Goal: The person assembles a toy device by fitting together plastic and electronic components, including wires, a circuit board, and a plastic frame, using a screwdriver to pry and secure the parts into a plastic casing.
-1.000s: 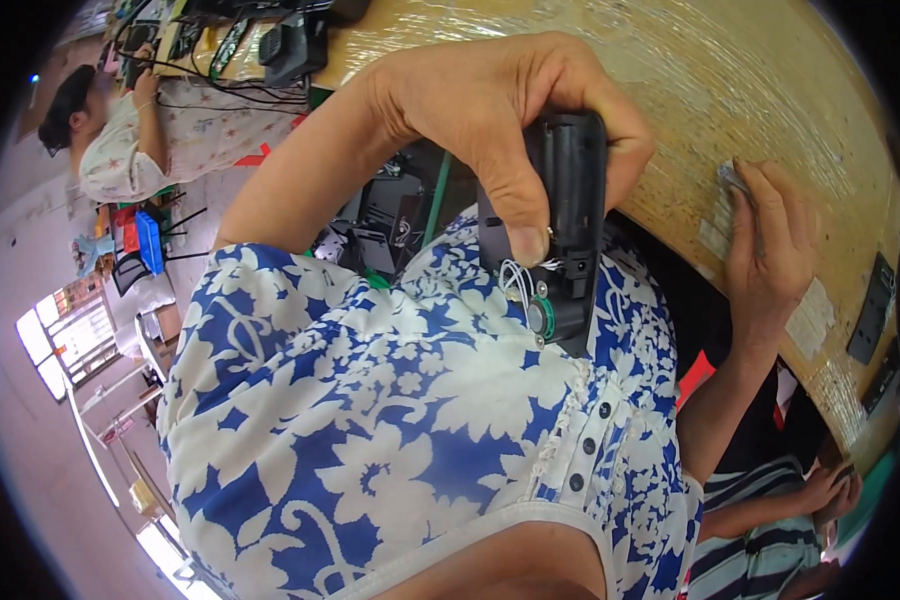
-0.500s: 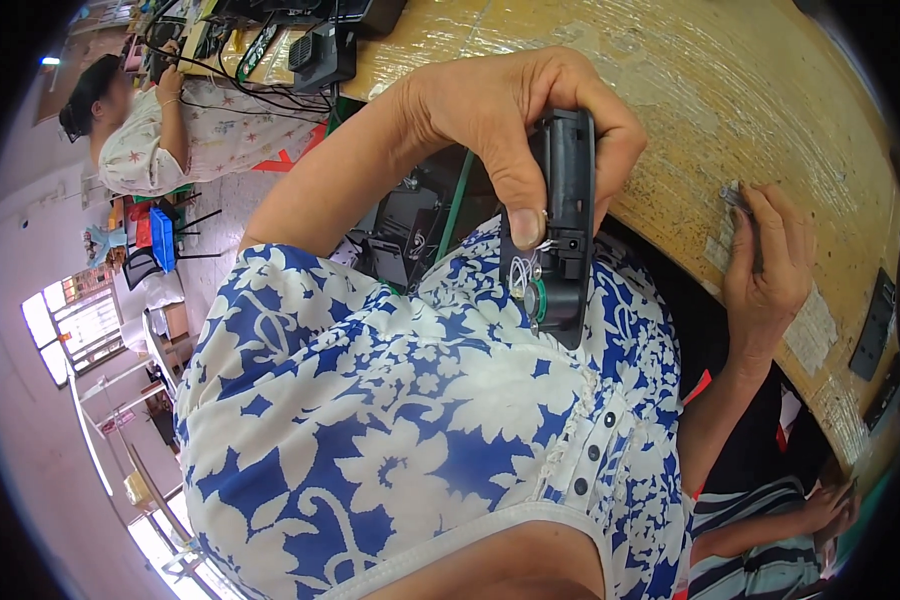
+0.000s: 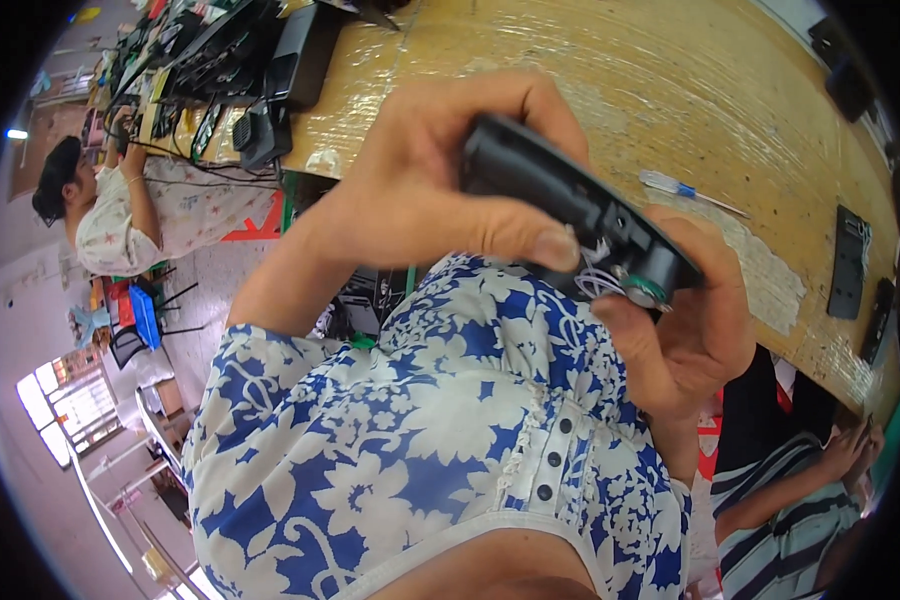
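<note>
Black casing (image 3: 560, 200) between fingers (image 3: 530, 240); white wires (image 3: 595, 285), green part (image 3: 648, 292) at fingertips. Blouse (image 3: 410, 440) blue-white floral below; table (image 3: 590, 80) yellow-tan beyond.

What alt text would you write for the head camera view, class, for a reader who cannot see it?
Both hands, left hand and right hand, grip a black plastic device with thin wires at one end, above a worn wooden table where a screwdriver lies.

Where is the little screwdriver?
In the head view, the screwdriver lies on the wooden table, upper right, just beyond the black device held in both hands.
</note>
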Demonstrator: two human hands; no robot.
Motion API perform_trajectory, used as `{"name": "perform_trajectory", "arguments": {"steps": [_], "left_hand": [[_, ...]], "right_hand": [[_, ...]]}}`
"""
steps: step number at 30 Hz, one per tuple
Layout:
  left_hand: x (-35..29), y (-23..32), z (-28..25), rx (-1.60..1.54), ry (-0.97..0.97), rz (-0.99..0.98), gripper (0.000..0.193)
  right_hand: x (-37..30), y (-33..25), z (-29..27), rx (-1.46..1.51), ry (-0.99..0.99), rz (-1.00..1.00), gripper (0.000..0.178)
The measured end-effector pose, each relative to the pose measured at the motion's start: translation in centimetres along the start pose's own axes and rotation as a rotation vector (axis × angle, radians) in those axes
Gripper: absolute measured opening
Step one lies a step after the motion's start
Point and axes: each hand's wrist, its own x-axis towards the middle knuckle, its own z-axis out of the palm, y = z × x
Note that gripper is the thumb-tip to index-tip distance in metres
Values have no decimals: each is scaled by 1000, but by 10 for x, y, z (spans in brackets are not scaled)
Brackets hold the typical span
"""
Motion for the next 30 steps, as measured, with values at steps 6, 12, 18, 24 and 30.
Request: {"name": "perform_trajectory", "arguments": {"steps": [6, 12, 18, 24, 30], "left_hand": [[-15, -17, 27, 50, -27, 275, 45], [-32, -22, 47, 365, 103, 490, 53], [-33, -35, 55, 300, 47, 645, 64], [-35, -27, 60, 540, 132, 834, 63], [-43, -29, 62, 531, 144, 821, 61]], "right_hand": [[-16, 8, -11, -133, 99, -179, 54], [-27, 2, -18, -98, 27, -122, 44], [-36, 3, -12, -33, 69, -101, 38], [-41, 9, -7, -66, 90, -235, 32], [-43, 3, -5, -99, 59, -279, 31]]}}
